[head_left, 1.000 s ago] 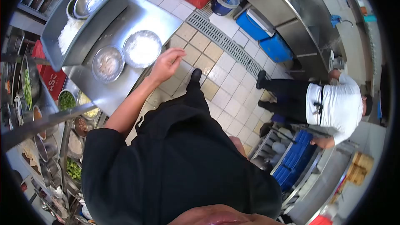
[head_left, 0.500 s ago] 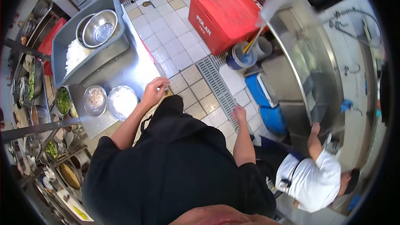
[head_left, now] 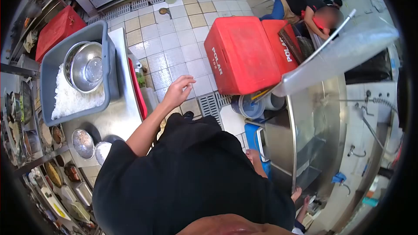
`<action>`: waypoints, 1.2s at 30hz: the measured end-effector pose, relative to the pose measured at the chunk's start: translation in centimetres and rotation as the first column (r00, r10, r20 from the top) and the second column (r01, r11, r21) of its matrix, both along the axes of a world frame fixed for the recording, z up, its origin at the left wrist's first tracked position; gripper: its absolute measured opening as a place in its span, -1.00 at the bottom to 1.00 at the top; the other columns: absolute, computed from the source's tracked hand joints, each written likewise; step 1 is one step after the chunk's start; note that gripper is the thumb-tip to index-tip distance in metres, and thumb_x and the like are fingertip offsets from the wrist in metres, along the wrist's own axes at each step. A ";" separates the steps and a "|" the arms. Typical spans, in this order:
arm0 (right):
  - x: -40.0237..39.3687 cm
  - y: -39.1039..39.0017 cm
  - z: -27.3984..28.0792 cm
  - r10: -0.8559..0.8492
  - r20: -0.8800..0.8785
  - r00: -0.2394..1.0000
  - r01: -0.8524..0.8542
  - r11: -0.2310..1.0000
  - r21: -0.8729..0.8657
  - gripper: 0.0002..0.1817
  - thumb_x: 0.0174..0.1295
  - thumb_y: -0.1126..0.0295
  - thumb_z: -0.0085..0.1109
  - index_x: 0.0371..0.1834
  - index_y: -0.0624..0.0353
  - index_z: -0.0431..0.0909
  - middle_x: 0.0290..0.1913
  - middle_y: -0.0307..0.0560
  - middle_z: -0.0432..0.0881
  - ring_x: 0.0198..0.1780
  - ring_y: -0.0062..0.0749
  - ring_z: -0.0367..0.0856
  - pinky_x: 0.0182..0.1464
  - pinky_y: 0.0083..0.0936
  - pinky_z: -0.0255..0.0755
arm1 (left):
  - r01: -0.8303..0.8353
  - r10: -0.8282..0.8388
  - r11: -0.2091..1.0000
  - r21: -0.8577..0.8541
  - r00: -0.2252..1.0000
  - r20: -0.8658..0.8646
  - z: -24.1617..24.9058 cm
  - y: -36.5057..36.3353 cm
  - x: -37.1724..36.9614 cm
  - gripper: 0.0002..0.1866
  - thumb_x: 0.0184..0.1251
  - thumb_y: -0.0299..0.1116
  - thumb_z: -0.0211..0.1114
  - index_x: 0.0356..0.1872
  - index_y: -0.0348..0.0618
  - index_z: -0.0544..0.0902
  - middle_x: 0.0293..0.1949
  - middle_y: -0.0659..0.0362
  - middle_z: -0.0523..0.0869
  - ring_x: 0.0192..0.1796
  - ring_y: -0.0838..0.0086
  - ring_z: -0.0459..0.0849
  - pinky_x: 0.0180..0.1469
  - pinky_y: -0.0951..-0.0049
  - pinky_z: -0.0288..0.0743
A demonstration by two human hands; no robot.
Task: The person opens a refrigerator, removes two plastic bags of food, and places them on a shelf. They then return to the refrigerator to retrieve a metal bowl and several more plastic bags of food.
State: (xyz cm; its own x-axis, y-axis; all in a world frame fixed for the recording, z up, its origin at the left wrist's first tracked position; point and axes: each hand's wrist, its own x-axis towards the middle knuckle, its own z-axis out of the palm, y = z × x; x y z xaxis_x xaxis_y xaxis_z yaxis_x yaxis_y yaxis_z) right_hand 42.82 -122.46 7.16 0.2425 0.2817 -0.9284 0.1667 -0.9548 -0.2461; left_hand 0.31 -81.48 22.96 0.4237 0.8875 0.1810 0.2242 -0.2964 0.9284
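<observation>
My left hand is raised over the tiled floor just off the right edge of the steel table. Its fingers are spread and hold nothing. A grey bin on the table holds white rice and stacked steel bowls. Two small steel bowls sit nearer me on the table, partly hidden by my shoulder. My right hand hangs low at my side beside a blue box; my body hides most of it, and its fingers are not clear.
A red cooler stands on the floor ahead, with a blue bucket and a floor drain beside it. A steel sink counter runs along the right. One person bends at the far top right; another's hand shows low right.
My left hand has lifted off the table edge and opened its fingers. The view has swung, so the table sits further left, and the person in white has almost left the view.
</observation>
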 end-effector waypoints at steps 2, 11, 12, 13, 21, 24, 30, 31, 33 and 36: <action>2.1 2.3 -0.9 0.043 0.024 0.999 -0.042 0.998 -0.048 -0.72 0.25 0.27 0.07 -0.02 0.11 0.45 -0.17 -0.11 0.50 -0.26 -0.23 0.60 -0.24 -0.19 0.47 | 0.019 -0.020 1.000 -0.016 0.999 -0.030 1.3 3.8 1.4 -0.76 0.18 -0.54 0.21 -0.11 -0.22 0.60 0.01 0.03 0.57 -0.12 0.32 0.63 -0.11 0.45 0.52; 16.9 32.5 -17.0 0.623 0.374 0.687 -0.727 0.595 0.343 -0.86 0.05 0.33 0.11 -0.33 0.07 0.47 -0.47 -0.12 0.48 -0.50 -0.27 0.49 -0.52 -0.29 0.38 | -0.274 0.089 0.937 -0.215 0.786 -0.612 -11.7 15.0 -4.7 -0.70 0.08 -0.40 0.25 -0.12 -0.23 0.61 -0.10 -0.07 0.58 -0.11 0.08 0.60 -0.02 0.23 0.48; 15.6 39.0 -15.2 0.413 0.220 0.884 -0.468 0.788 0.401 -0.89 0.08 0.34 0.08 -0.34 0.07 0.48 -0.50 -0.15 0.47 -0.53 -0.34 0.49 -0.57 -0.37 0.37 | -0.355 0.073 0.884 -0.303 0.747 -0.661 -13.7 14.7 -6.4 -0.70 0.05 -0.39 0.27 -0.16 -0.25 0.62 -0.20 -0.11 0.62 -0.12 0.04 0.60 -0.04 0.19 0.47; 14.1 45.8 -13.2 0.092 0.044 0.995 -0.102 0.890 0.445 -0.91 0.11 0.35 0.05 -0.35 0.06 0.49 -0.54 -0.18 0.46 -0.57 -0.40 0.50 -0.62 -0.44 0.36 | -0.348 -0.018 0.868 -0.355 0.691 -0.723 -16.5 14.1 -9.0 -0.72 0.04 -0.38 0.27 -0.20 -0.27 0.63 -0.26 -0.11 0.64 -0.21 0.07 0.62 -0.14 0.20 0.50; 2.6 89.2 2.7 0.193 -0.205 0.960 -0.064 0.859 0.507 -0.58 0.31 0.00 0.01 0.03 0.06 0.45 -0.28 -0.12 0.64 -0.41 -0.45 0.59 -0.34 -0.48 0.44 | -0.723 0.354 0.342 -0.601 0.691 -0.630 -22.3 10.9 -14.2 -0.81 0.10 -0.34 0.18 -0.50 -0.26 0.66 -0.54 0.04 0.66 -0.57 0.35 0.62 -0.55 0.28 0.46; 0.7 102.0 5.4 0.141 -0.321 0.936 0.091 0.787 0.610 -0.48 0.31 -0.07 -0.03 0.11 0.10 0.41 -0.18 -0.09 0.62 -0.22 -0.42 0.58 -0.19 -0.44 0.42 | -0.781 0.228 0.393 -0.485 0.594 -0.771 -17.0 14.4 -8.3 -0.80 0.11 -0.33 0.16 -0.48 -0.24 0.66 -0.53 0.05 0.66 -0.50 0.34 0.65 -0.45 0.29 0.52; -2.9 122.5 15.2 0.162 -0.455 0.876 0.266 0.625 0.734 -0.21 0.24 -0.29 -0.14 0.25 0.22 0.29 0.13 -0.03 0.46 0.05 -0.33 0.45 0.05 -0.38 0.35 | -0.718 0.262 0.342 -0.607 0.693 -0.672 -22.4 26.2 -7.2 -0.77 0.17 -0.31 0.19 -0.24 -0.26 0.60 -0.42 0.11 0.67 -0.42 0.40 0.64 -0.44 0.35 0.50; -3.4 125.8 16.8 0.176 -0.459 0.871 0.277 0.596 0.754 -0.17 0.23 -0.33 -0.17 0.27 0.22 0.27 0.14 -0.03 0.45 0.07 -0.30 0.44 0.07 -0.36 0.34 | -0.718 0.300 0.320 -0.618 0.696 -0.652 -22.1 29.2 -7.7 -0.75 0.17 -0.31 0.20 -0.21 -0.26 0.59 -0.41 0.12 0.68 -0.41 0.41 0.64 -0.44 0.36 0.50; -4.4 132.5 20.0 0.202 -0.464 0.862 0.295 0.546 0.784 -0.10 0.21 -0.38 -0.22 0.30 0.23 0.24 0.18 -0.01 0.42 0.10 -0.27 0.42 0.09 -0.34 0.33 | -0.719 0.464 0.259 -0.645 0.678 -0.570 -21.5 35.3 -8.1 -0.71 0.19 -0.31 0.21 -0.13 -0.27 0.58 -0.37 0.14 0.68 -0.38 0.43 0.63 -0.44 0.38 0.49; -5.8 142.9 24.6 0.264 -0.430 0.864 0.277 0.463 0.842 -0.03 0.19 -0.43 -0.32 0.36 0.24 0.17 0.29 0.04 0.32 0.20 -0.21 0.34 0.16 -0.30 0.27 | -0.720 0.716 0.188 -0.669 0.566 -0.408 -19.7 44.6 -9.4 -0.65 0.22 -0.30 0.23 -0.01 -0.28 0.55 -0.32 0.17 0.69 -0.34 0.45 0.62 -0.44 0.41 0.48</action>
